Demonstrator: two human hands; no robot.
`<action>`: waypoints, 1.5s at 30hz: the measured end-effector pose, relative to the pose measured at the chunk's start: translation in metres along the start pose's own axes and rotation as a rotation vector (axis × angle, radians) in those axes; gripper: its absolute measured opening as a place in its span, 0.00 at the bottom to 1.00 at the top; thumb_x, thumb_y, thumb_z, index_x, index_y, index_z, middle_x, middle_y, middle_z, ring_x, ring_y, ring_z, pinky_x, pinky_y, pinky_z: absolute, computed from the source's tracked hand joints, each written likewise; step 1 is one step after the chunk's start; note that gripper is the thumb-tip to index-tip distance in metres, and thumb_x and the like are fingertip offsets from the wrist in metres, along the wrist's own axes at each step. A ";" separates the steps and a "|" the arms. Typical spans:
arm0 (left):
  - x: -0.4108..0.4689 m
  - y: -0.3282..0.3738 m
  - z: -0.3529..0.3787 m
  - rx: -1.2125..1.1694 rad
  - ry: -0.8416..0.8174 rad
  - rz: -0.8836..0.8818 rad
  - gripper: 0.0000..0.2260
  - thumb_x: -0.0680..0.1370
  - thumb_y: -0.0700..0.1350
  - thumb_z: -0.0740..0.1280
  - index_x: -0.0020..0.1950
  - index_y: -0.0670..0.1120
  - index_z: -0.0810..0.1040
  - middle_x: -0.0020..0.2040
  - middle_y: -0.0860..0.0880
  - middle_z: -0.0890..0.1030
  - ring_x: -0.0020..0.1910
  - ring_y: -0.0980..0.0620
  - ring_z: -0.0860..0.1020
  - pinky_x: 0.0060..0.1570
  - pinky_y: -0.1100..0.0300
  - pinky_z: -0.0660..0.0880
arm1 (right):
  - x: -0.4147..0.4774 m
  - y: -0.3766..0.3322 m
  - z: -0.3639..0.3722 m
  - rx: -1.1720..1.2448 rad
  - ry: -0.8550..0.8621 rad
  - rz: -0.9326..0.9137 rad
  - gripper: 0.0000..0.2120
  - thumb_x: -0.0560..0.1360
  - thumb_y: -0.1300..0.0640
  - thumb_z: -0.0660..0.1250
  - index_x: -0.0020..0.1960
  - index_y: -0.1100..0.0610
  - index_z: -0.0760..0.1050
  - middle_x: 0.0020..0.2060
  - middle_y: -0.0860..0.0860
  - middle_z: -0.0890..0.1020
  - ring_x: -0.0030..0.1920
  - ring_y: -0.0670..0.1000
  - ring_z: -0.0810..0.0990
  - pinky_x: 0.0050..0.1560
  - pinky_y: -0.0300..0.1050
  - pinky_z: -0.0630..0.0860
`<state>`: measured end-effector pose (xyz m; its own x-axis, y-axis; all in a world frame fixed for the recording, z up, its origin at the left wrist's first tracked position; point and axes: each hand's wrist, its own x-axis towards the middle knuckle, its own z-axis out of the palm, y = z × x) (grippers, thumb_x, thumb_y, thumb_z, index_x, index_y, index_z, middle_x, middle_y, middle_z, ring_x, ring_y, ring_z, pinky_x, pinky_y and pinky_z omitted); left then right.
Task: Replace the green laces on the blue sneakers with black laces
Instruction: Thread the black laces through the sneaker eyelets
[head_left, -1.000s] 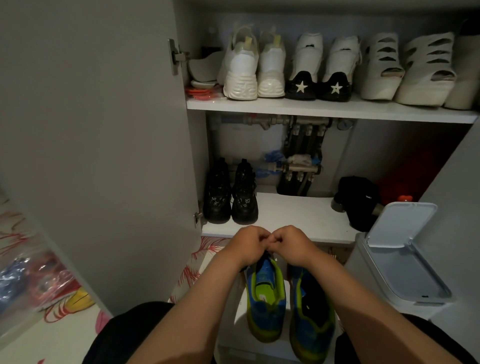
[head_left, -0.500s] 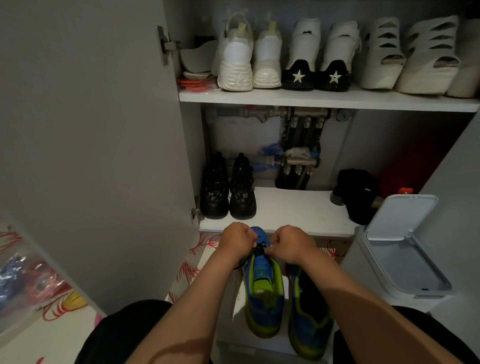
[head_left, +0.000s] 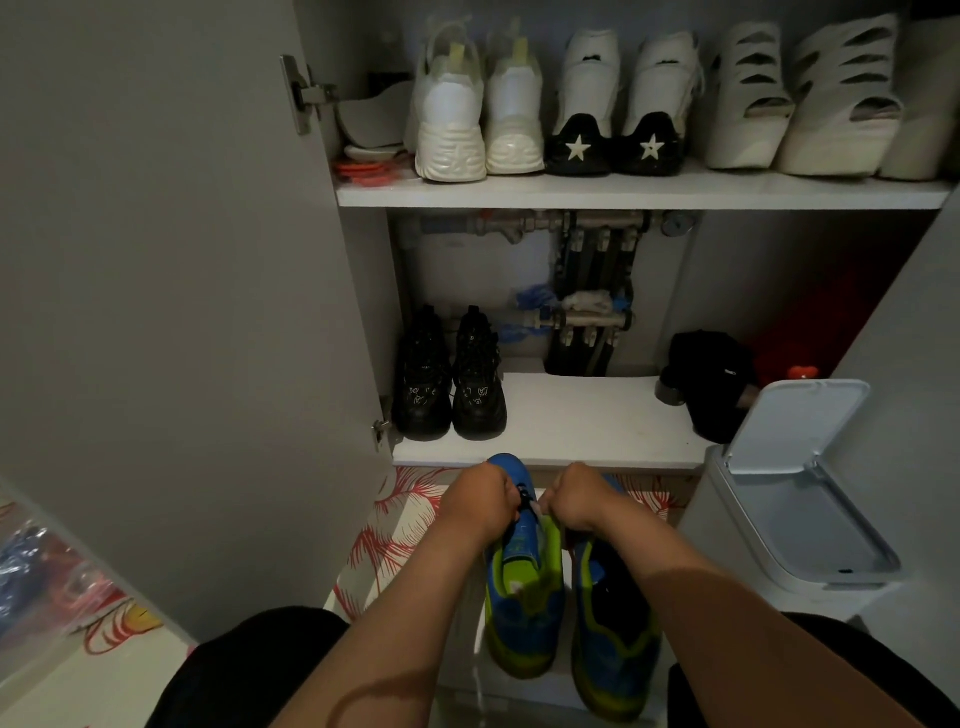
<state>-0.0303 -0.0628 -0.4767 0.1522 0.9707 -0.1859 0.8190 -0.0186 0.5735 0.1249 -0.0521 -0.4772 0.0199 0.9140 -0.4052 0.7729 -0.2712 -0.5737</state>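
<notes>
Two blue sneakers with yellow-green trim stand side by side on a white surface below me, toes pointing away. The left sneaker (head_left: 522, 597) has a black lace (head_left: 527, 498) threaded near its toe. My left hand (head_left: 480, 501) and my right hand (head_left: 579, 496) are both closed over the front of this shoe, each pinching one side of the black lace, a small gap apart. The right sneaker (head_left: 613, 644) lies partly under my right forearm; its dark opening shows no lace that I can make out. No green lace is visible.
An open shoe cabinet faces me, its grey door (head_left: 182, 312) swung out at left. Black boots (head_left: 449, 384) and a dark bag (head_left: 714, 384) sit on the lower shelf (head_left: 571, 421); white shoes (head_left: 478, 114) line the upper shelf. An open-lidded white bin (head_left: 800, 493) stands at right.
My hands have drawn apart from touching and moved down over the left sneaker's toe, exposing the black lace between them. The view has tilted slightly.
</notes>
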 end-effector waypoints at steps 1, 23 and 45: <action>0.000 0.001 0.001 0.000 0.016 0.014 0.08 0.77 0.42 0.67 0.43 0.40 0.83 0.44 0.42 0.84 0.46 0.45 0.82 0.49 0.51 0.79 | 0.002 0.002 -0.001 0.017 0.002 0.000 0.12 0.75 0.65 0.67 0.54 0.71 0.81 0.49 0.60 0.84 0.52 0.57 0.83 0.52 0.50 0.80; 0.009 0.000 0.024 0.062 0.028 0.026 0.16 0.78 0.39 0.62 0.30 0.41 0.70 0.38 0.36 0.80 0.40 0.41 0.79 0.34 0.58 0.66 | 0.004 0.000 -0.006 -0.051 -0.060 -0.012 0.04 0.74 0.63 0.67 0.42 0.64 0.77 0.32 0.53 0.73 0.39 0.51 0.74 0.35 0.42 0.69; 0.003 -0.007 0.044 -0.172 0.134 -0.050 0.07 0.76 0.47 0.68 0.42 0.47 0.85 0.42 0.50 0.84 0.41 0.51 0.80 0.41 0.58 0.75 | -0.003 0.002 -0.003 0.074 -0.019 -0.001 0.10 0.77 0.60 0.66 0.55 0.63 0.81 0.52 0.58 0.83 0.55 0.57 0.82 0.47 0.42 0.75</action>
<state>-0.0112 -0.0703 -0.5169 0.0296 0.9927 -0.1165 0.7158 0.0603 0.6957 0.1285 -0.0545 -0.4753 0.0067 0.9085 -0.4178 0.7242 -0.2925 -0.6245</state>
